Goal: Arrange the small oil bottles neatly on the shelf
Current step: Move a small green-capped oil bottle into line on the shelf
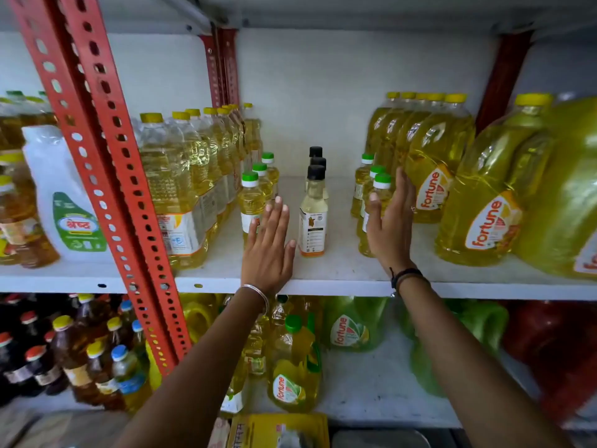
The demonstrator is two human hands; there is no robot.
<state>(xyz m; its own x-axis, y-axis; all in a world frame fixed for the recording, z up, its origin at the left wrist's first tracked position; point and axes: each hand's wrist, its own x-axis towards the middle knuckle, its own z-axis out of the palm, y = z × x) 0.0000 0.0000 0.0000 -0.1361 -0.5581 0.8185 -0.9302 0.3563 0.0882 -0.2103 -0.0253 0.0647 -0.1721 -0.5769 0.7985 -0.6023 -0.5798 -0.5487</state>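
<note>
Three rows of small oil bottles stand front to back on the white shelf [339, 279]. The left row [250, 202] and the right row [376, 189] have green caps and yellow oil. The middle row [312, 218] has black caps and pale oil. My left hand [269, 247] is flat with fingers apart, resting against the right side of the left row's front bottle. My right hand [392, 227] is flat and upright against the right side of the right row, partly hiding its front bottle. Neither hand holds anything.
Tall yellow-capped oil bottles [190, 176] crowd the shelf left of the small ones. Large Fortune jugs [433, 163] stand close on the right. A red perforated upright [106, 163] crosses the left. Lower shelf holds more oil bottles [294, 363].
</note>
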